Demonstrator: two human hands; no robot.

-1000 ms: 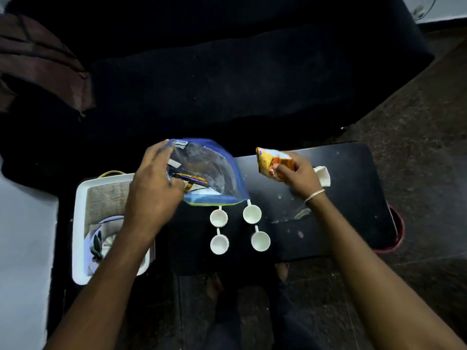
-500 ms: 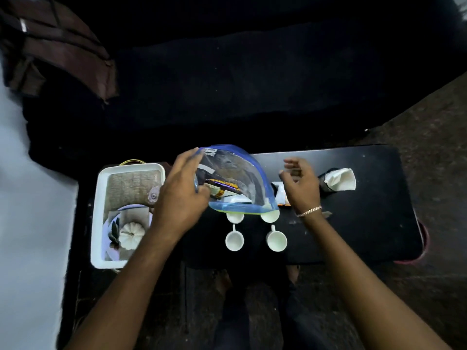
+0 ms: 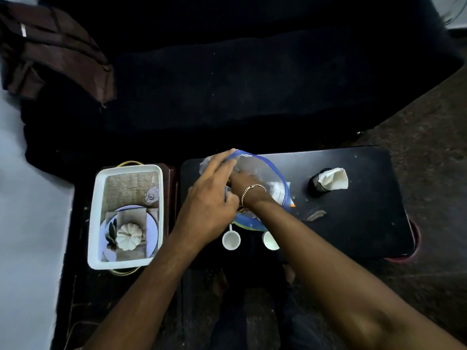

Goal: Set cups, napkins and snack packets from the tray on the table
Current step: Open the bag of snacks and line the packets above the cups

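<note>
My left hand (image 3: 211, 195) grips the rim of a clear plastic bag with a blue edge (image 3: 262, 170) above the black table (image 3: 353, 218). My right hand (image 3: 246, 184) reaches inside the bag; its fingers are hidden, so I cannot tell what they hold. An orange snack packet (image 3: 292, 204) lies on the table, mostly hidden under the bag's right edge. Two white cups (image 3: 231, 240) (image 3: 270, 240) stand near the table's front edge; other cups are hidden under the bag and arms. A white napkin (image 3: 333, 178) sticks out of a dark holder at the right.
A white tray (image 3: 97, 215) with a printed picture on its bottom sits on a low stand left of the table. A dark sofa (image 3: 252, 72) runs along the far side, with a brown cloth (image 3: 53, 51) at its left end. My feet show below the table.
My right hand let go of the orange packet on the table a second ago and has now gone into the bag. My left hand has kept its hold on the bag.
</note>
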